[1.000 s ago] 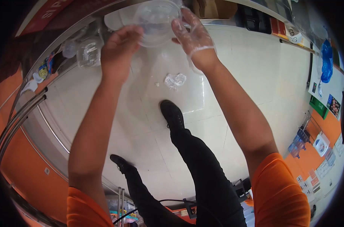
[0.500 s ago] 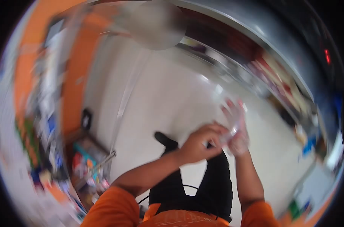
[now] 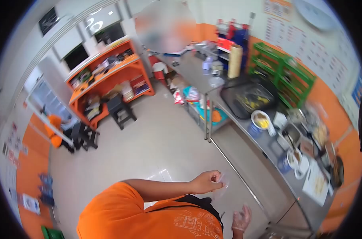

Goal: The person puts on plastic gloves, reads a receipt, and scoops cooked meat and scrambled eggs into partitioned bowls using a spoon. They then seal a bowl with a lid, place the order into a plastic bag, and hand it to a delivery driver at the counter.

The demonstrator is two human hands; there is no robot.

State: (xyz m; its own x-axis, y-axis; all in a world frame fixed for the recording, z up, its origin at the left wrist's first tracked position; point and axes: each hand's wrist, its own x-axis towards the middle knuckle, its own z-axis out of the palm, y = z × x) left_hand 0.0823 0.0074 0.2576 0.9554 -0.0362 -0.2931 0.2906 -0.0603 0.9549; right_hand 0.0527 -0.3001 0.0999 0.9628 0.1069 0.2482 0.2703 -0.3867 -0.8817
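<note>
My bare left hand [image 3: 207, 182] is closed in front of my body, pinching a limp piece of thin clear plastic that looks like a disposable glove [image 3: 220, 190]. Lower and to the right, my right hand [image 3: 241, 218] wears a clear plastic glove, its fingers pointing up and somewhat apart. Nothing shows in that hand. The two hands are apart, both above the floor [image 3: 157, 159] and left of the long metal worktable [image 3: 264, 149].
On the worktable stand a large black tray [image 3: 248, 95], a white tub with yellow food [image 3: 261, 120], a metal container [image 3: 289, 135] and a white cutting board [image 3: 316, 183]. Black stools [image 3: 120, 111] stand by orange shelves [image 3: 109, 71]. A person in orange [image 3: 54, 129] is at the fridge.
My view has swung from the floor to the worktable and room. My left hand has come away from my gloved right hand and now holds clear plastic; my right hand is lower.
</note>
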